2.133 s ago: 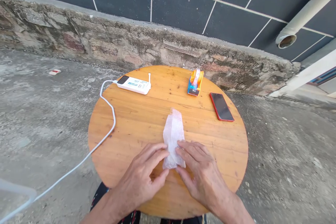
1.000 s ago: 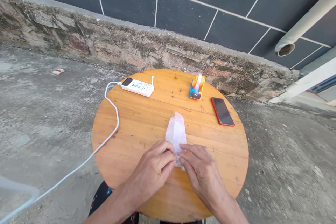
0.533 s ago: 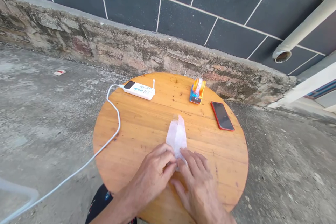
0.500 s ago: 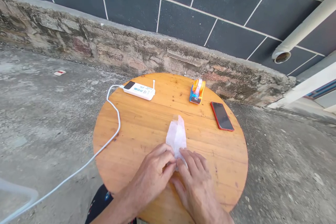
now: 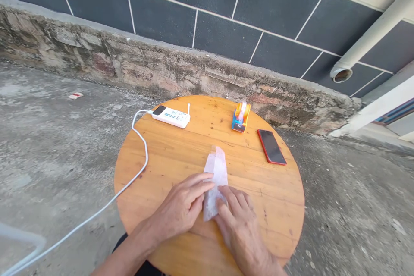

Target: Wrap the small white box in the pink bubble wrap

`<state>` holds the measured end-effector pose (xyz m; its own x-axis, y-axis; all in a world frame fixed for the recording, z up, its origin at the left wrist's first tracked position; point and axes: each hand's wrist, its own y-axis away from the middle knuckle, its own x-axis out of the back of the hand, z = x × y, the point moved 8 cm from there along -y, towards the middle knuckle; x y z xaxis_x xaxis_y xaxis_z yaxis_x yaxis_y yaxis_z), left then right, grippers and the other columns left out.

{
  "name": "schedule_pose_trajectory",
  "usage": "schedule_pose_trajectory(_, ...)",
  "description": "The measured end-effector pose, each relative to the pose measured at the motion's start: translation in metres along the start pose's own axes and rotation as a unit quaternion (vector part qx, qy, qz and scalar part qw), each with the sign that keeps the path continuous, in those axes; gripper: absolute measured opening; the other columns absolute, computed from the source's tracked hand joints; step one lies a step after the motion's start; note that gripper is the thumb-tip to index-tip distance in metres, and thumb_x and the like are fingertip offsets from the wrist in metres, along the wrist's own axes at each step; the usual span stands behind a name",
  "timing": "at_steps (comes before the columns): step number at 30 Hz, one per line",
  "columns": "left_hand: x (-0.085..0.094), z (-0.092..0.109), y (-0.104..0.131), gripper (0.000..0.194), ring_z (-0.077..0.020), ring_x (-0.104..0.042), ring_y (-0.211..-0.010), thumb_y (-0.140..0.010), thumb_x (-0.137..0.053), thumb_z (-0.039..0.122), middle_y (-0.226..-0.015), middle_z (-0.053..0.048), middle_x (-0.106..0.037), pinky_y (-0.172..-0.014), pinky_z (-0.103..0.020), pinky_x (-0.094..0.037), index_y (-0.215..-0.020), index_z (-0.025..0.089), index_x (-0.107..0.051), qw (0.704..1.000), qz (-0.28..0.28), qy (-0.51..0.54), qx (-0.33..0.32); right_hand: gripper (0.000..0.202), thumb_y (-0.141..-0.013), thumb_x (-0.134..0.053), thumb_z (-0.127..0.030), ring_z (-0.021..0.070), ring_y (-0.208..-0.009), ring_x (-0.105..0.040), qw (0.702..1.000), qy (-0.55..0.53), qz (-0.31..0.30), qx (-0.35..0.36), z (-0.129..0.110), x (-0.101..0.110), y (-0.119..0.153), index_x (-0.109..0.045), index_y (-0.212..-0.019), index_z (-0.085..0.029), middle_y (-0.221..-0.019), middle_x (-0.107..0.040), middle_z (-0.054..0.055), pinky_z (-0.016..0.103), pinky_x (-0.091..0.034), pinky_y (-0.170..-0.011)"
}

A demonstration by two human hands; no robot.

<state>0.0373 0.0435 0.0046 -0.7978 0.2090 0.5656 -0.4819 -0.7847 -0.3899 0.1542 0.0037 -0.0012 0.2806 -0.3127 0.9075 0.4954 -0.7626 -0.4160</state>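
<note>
A thin whitish-pink folded sheet point(image 5: 216, 168), slightly see-through, lies lengthwise on the round wooden table, narrowing toward its far end. Whether it is paper or plastic I cannot tell. My left hand point(image 5: 181, 202) rests along its left edge, fingers stretched out and fingertips touching the surface. On the opposite side, my right hand point(image 5: 237, 220) has its fingers bent over the right edge near the closer end, gripping there; its thumb is partly hidden. A crinkled part of the sheet shows between the two hands.
On the wooden table point(image 5: 155, 172) are a white device point(image 5: 171, 116) with a white cable point(image 5: 146, 146), an orange-and-blue tape dispenser point(image 5: 241, 117) and a red-edged phone point(image 5: 271, 146). Behind stands a low stone ledge point(image 5: 145, 69) under a tiled wall, with a pipe point(image 5: 362, 47) at right.
My left hand has loosened from its pinch and moved slightly left, its fingers straightening. More of the sheet's near end now shows between the hands. The view has tilted slightly.
</note>
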Motion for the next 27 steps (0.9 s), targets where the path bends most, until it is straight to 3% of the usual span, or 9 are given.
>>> schedule_pose_trajectory(4, -0.008, -0.004, -0.01, 0.046, -0.0135, -0.055, -0.113, -0.088, -0.039, 0.003, -0.122, -0.002, -0.061, -0.098, -0.027, -0.043, -0.125, 0.026, -0.054, 0.999, -0.04, 0.016, -0.026, 0.016, -0.087, -0.05, -0.007, 0.0242, -0.105, -0.053, 1.0, -0.028, 0.012, 0.002, -0.001, 0.006, -0.005, -0.057, -0.095, -0.019, -0.12, -0.057, 0.009, 0.042, -0.042, -0.087)
schedule_pose_trajectory(9, -0.008, -0.006, -0.014, 0.043, -0.0135, -0.059, -0.101, -0.088, -0.04, 0.003, -0.108, -0.001, -0.065, -0.089, -0.027, -0.047, -0.119, 0.025, -0.058, 0.998, -0.027, 0.05, -0.017, 0.016, -0.083, -0.052, -0.005, 0.0235, -0.103, -0.055, 0.999, -0.039, 0.025, 0.013, 0.001, 0.009, -0.01, -0.056, -0.09, -0.018, -0.113, -0.06, 0.01, 0.047, -0.038, -0.095)
schedule_pose_trajectory(14, -0.007, -0.008, -0.016, 0.041, -0.0153, -0.06, -0.099, -0.088, -0.039, 0.005, -0.107, -0.003, -0.066, -0.087, -0.028, -0.048, -0.117, 0.024, -0.061, 0.997, -0.016, 0.08, 0.014, 0.016, -0.079, -0.06, -0.008, 0.0234, -0.094, -0.06, 0.998, -0.054, 0.026, 0.009, 0.008, 0.015, -0.018, -0.057, -0.091, -0.019, -0.11, -0.062, 0.009, 0.047, -0.041, -0.092)
schedule_pose_trajectory(21, -0.009, -0.021, -0.018, 0.038, -0.0157, -0.062, -0.09, -0.083, -0.043, 0.005, -0.1, -0.002, -0.068, -0.079, -0.025, -0.048, -0.109, 0.022, -0.065, 0.987, -0.018, 0.122, 0.104, 0.026, -0.069, -0.077, -0.014, 0.0232, -0.093, -0.061, 0.988, -0.128, -0.076, -0.034, 0.021, 0.019, -0.04, -0.059, -0.086, -0.022, -0.104, -0.066, 0.005, 0.038, -0.045, -0.084)
schedule_pose_trajectory(24, -0.012, -0.028, -0.019, 0.04, -0.015, -0.062, -0.08, -0.081, -0.043, 0.005, -0.093, -0.001, -0.069, -0.072, -0.024, -0.048, -0.11, 0.022, -0.065, 0.983, -0.026, 0.128, 0.131, 0.026, -0.069, -0.078, -0.016, 0.0213, -0.088, -0.061, 0.973, -0.165, -0.148, -0.064, 0.03, 0.013, -0.049, -0.06, -0.087, -0.022, -0.093, -0.068, 0.001, 0.035, -0.044, -0.082)
schedule_pose_trajectory(27, -0.012, -0.031, -0.022, 0.042, -0.0158, -0.061, -0.081, -0.079, -0.043, 0.003, -0.092, -0.001, -0.068, -0.074, -0.025, -0.048, -0.109, 0.022, -0.065, 0.985, -0.02, 0.109, 0.13, 0.025, -0.069, -0.077, -0.019, 0.02, -0.085, -0.061, 0.951, -0.198, -0.212, -0.106, 0.043, 0.005, -0.057, -0.062, -0.088, -0.023, -0.085, -0.068, -0.002, 0.031, -0.044, -0.078)
